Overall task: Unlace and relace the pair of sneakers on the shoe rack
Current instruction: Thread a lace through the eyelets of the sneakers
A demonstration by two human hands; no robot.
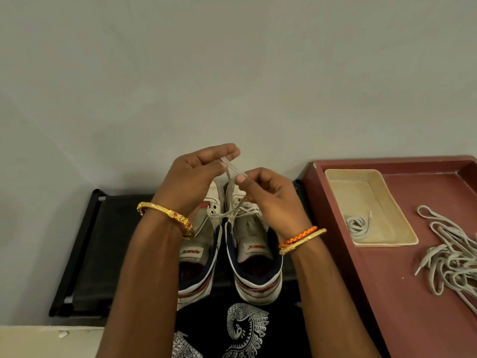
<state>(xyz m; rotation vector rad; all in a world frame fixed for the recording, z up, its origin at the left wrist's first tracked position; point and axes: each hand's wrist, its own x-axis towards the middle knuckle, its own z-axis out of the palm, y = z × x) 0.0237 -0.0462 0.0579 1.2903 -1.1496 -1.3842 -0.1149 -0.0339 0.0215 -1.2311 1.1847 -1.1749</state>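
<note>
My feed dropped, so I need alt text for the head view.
Both hands, left hand and right hand, pinch the grey flat lace above the right white sneaker on the black fabric shoe rack; loose grey laces lie on the maroon tray.

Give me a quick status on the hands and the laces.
Both hands, left hand and right hand, pinching lace above right sneaker. Lace threaded through its eyelets. Nothing in the way.

Both hands, left hand [196, 174] and right hand [268, 195], pinch the lace [233, 171] above the right sneaker [254, 244]; left sneaker [200, 244] beside it.
</note>
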